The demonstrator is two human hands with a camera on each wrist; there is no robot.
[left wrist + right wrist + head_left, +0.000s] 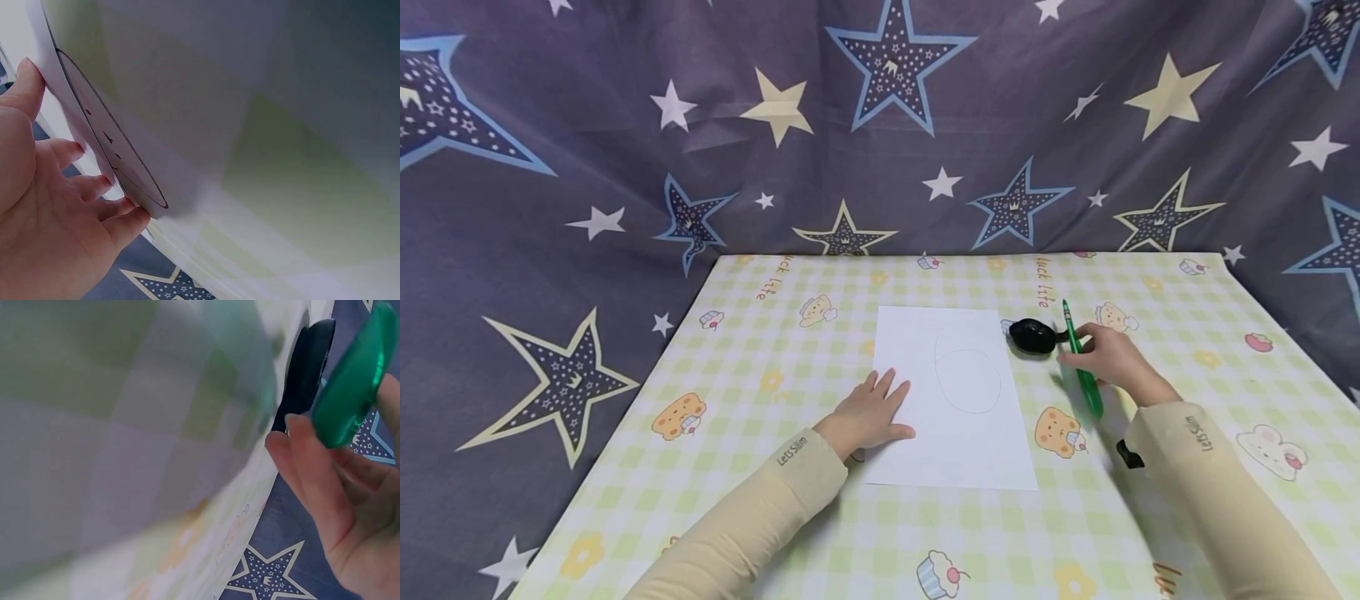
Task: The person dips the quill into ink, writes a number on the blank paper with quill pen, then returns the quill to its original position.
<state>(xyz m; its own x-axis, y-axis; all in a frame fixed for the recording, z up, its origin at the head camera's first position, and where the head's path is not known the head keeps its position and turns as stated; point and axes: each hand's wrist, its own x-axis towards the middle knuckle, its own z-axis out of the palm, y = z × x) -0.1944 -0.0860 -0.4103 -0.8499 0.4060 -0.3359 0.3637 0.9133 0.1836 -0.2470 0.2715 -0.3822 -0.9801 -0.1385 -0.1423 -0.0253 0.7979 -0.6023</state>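
Note:
A white sheet of paper [951, 454] lies on the table, with a thin, faint outline like a 6 drawn on its upper right. My left hand [868, 412] rests with spread fingers on the paper's left edge; in the left wrist view the fingers [128, 228] extend along that edge. My right hand [1108, 358] pinches a green pen [1086, 379], narrow end pointing away. Just left of the right hand is a black ladle [1033, 336], its handle partly hidden by hand and sleeve. In the right wrist view the pen's thick green end [353, 387] is close to the ladle's bowl [306, 369].
A green checked tablecloth [790, 517] with cartoon prints covers the table. Behind it hangs a dark curtain [715, 67] with stars. A small black end piece [1127, 455], apparently the ladle's handle, shows beside the right sleeve.

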